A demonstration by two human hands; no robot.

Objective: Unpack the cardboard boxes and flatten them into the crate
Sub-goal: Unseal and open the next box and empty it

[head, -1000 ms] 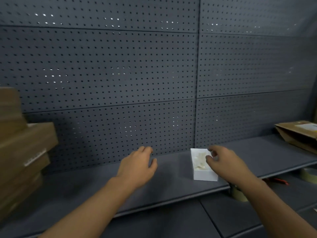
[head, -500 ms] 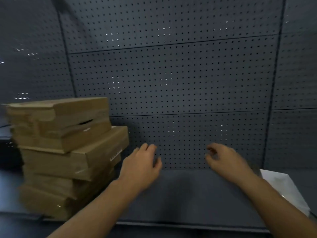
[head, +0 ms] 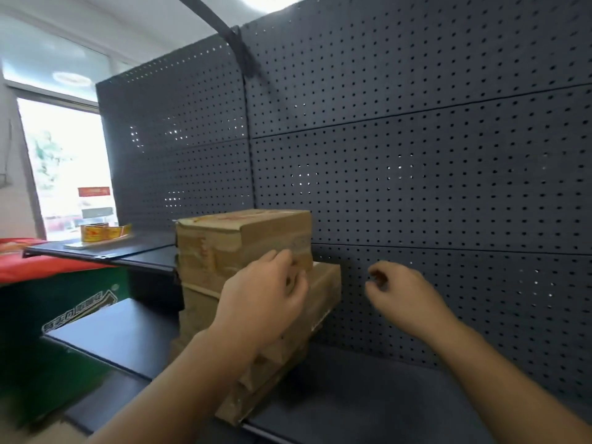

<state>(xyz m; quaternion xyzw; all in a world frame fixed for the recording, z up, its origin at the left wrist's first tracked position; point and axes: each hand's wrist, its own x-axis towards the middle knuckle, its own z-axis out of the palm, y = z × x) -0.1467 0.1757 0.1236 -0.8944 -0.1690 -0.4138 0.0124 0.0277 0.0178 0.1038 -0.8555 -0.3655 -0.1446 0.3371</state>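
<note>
A stack of several brown cardboard boxes (head: 224,248) stands on the dark shelf (head: 352,395) against the pegboard. The top box (head: 243,230) is taped and lies flat. My left hand (head: 262,299) hovers in front of the stack's right side, fingers spread near the top box's lower right corner; whether it touches is unclear. My right hand (head: 403,299) hangs in the air to the right of the stack, fingers loosely curled, holding nothing. No crate is in view.
A dark pegboard wall (head: 416,171) backs the shelf. To the left, a higher shelf (head: 105,248) carries rolls of yellow tape (head: 105,230). A green box with a red cover (head: 48,302) stands at far left, below a bright window (head: 67,174).
The view has swung left: the white box and the right-hand carton left the frame, and the cardboard stack came to the centre. Both hands moved left with it, the left hand reaching the stack.
</note>
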